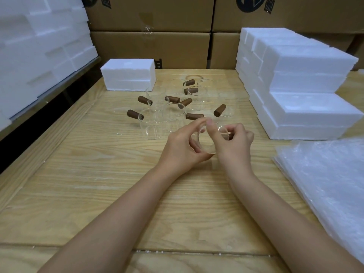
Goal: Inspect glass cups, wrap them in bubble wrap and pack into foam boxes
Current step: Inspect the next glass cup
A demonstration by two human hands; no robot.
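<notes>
I see a clear cylindrical glass cup (204,143) tipped on its side at centre frame, held above the pale wooden table (98,174) between my 2 hands. My left hand (183,148) cups its base; my right hand (234,142) pinches its rim. Beyond stand clear brown-handled glass cups (169,107), then white foam boxes (307,91) at right.

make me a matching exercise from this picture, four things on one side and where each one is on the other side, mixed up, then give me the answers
Things:
1. glass cup being inspected
2. bubble wrap sheets
3. single foam box
4. cardboard boxes

Places:
A. stacked behind the table
B. held in both hands, above the table
C. far left part of the table, beside the standing cups
D. near right edge of the table

Pairs: 1-B, 2-D, 3-C, 4-A. The left hand and right hand both grip the cup.
</notes>
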